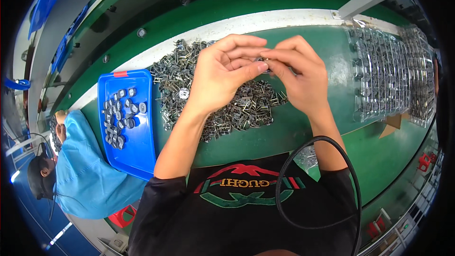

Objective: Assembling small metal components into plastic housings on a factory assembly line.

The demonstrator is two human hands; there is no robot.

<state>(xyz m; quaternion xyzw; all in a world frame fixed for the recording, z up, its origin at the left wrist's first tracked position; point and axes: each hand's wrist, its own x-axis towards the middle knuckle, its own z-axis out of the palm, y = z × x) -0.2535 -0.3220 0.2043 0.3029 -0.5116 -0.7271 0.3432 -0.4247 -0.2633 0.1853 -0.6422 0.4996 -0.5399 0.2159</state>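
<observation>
Yellow lettering — on black shirt

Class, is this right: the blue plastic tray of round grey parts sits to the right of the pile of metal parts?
No: the head view shows the blue plastic tray of round grey parts sitting to the left of the pile of metal parts.

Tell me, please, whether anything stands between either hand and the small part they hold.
Nothing visible does: the left hand and right hand meet right at the small part, mostly hidden there. The metal pile lies below, not between.
</observation>
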